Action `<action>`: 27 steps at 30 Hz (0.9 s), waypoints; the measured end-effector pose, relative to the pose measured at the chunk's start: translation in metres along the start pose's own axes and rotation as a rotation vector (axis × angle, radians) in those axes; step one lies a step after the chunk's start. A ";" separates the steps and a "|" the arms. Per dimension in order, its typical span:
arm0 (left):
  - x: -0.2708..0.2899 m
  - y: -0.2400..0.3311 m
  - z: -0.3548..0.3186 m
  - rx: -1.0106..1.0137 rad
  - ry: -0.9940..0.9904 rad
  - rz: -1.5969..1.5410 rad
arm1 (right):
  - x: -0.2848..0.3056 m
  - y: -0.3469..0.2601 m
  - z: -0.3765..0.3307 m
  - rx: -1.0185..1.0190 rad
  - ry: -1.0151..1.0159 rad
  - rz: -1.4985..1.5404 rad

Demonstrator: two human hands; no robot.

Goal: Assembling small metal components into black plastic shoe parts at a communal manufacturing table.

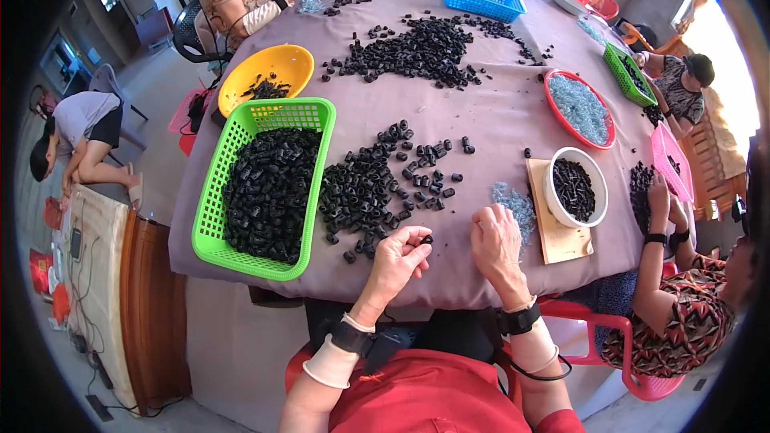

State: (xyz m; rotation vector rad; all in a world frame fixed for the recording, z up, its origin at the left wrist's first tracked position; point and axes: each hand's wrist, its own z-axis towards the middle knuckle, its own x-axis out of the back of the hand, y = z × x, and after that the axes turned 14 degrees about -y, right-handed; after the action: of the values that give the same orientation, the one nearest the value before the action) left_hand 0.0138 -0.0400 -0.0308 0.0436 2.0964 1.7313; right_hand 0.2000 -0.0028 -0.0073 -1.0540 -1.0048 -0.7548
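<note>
My left hand (399, 258) pinches a small black plastic cap (427, 240) between thumb and fingertips, over the near table edge. To its right, my right hand (496, 247) has its fingers drawn together and pointing down at the cloth; whatever they hold is hidden. Just beyond them lies a small heap of clear, thin plastic pieces (520, 207). Left of centre spreads a pile of black hollow caps (357, 192). Beside it, a green plastic basket (322, 172) holds many similar black parts. A white bowl (550, 199) of small black pieces sits on a wooden board (565, 247) at my right.
Farther out are a yellow bowl (301, 60), a large black heap (417, 52), a blue basket (481, 8) and a red-rimmed tray (605, 138) of clear pieces. A co-worker's hands (662, 200) work at the right near a pink basket (670, 162). Another person (241, 0) sits far left.
</note>
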 end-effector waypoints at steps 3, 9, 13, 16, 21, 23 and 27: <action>0.003 -0.001 0.000 -0.012 -0.011 -0.043 | 0.002 0.004 -0.001 -0.046 -0.002 -0.028; 0.001 -0.001 0.000 -0.027 -0.012 -0.053 | -0.004 0.008 0.002 0.004 -0.050 -0.045; 0.003 -0.002 -0.001 -0.038 -0.006 -0.065 | 0.001 -0.005 0.004 0.052 -0.035 0.009; 0.004 -0.002 -0.001 -0.030 -0.002 -0.071 | 0.001 -0.010 0.005 0.071 -0.040 0.065; 0.002 0.001 -0.001 -0.008 -0.003 -0.048 | 0.006 -0.022 0.002 0.004 -0.124 0.419; 0.002 0.002 -0.001 -0.008 0.000 -0.052 | 0.009 -0.025 0.000 0.005 -0.141 0.510; 0.004 -0.001 -0.002 0.006 -0.008 -0.050 | 0.008 -0.037 -0.006 0.061 -0.158 0.682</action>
State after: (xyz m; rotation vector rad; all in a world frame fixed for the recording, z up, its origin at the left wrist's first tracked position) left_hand 0.0093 -0.0408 -0.0326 0.0003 2.0796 1.6933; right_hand 0.1721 -0.0207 0.0121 -1.3125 -0.7183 -0.0837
